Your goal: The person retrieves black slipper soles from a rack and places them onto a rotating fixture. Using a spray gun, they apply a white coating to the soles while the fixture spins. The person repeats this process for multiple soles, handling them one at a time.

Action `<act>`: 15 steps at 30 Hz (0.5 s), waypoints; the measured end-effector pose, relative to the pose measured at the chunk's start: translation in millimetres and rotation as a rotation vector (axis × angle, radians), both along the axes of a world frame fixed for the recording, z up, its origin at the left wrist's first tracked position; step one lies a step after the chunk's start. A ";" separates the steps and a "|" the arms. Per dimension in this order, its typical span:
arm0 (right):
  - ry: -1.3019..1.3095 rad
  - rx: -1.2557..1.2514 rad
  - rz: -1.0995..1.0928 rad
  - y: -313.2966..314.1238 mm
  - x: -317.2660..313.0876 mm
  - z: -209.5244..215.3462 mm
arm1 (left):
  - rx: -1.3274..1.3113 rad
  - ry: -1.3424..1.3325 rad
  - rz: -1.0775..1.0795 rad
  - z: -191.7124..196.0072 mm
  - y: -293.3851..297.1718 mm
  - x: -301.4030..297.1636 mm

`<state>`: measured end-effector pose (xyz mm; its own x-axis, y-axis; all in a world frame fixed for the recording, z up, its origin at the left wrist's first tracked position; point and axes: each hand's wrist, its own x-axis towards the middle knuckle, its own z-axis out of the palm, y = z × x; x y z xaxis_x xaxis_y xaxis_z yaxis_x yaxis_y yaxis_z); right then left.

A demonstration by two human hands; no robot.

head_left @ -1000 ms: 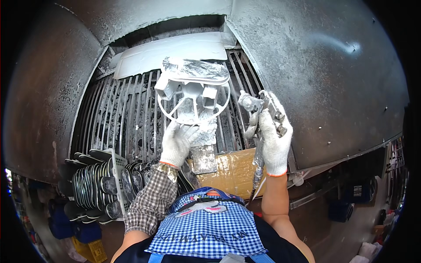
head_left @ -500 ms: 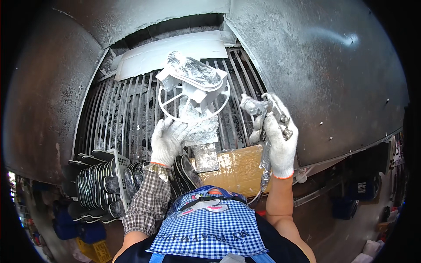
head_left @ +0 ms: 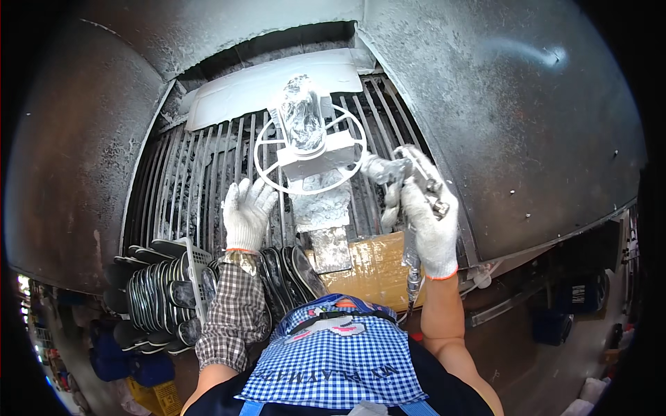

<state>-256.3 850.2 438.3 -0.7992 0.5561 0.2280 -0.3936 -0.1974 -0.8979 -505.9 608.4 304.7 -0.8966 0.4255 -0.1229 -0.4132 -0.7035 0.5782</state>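
Observation:
My right hand (head_left: 431,218), in a white knit glove, grips a spray gun (head_left: 415,172) whose nozzle end is covered with whitish, crumpled wrapping. The nozzle points left, toward a white spoked turntable wheel (head_left: 262,166). On the wheel's block-like support (head_left: 318,161) rests a shoe-sole-shaped piece (head_left: 303,118) covered in shiny film, its long side running away from me. My left hand (head_left: 248,213), gloved too, hangs open with fingers spread, just off the wheel's near left rim, holding nothing. What is under the film cannot be made out.
Metal slats (head_left: 208,173) lie beneath the wheel, with a white board (head_left: 215,104) behind. Metal walls (head_left: 527,132) close in both sides. Dark soles stand packed around a white plastic basket (head_left: 196,267) at near left. A brown cardboard sheet (head_left: 371,270) lies near my apron.
The wheel has turned, swinging the sole-shaped piece from slanting to pointing away from me. My left hand has drawn back left from the rim; the spray gun has shifted slightly left.

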 end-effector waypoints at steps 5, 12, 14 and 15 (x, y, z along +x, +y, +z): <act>-0.063 0.033 0.111 -11.7 -16.3 -2.3 | -0.023 -0.041 -0.058 -14.0 5.4 13.3; 0.007 0.093 0.072 -12.7 -52.9 -14.6 | -0.043 -0.141 -0.145 -22.4 19.4 34.4; 0.015 0.078 0.031 -13.7 -58.7 -12.8 | -0.039 -0.141 -0.141 -24.6 20.7 38.3; 0.019 0.071 0.010 -13.4 -61.5 -11.8 | -0.037 -0.141 -0.140 -24.7 21.1 40.3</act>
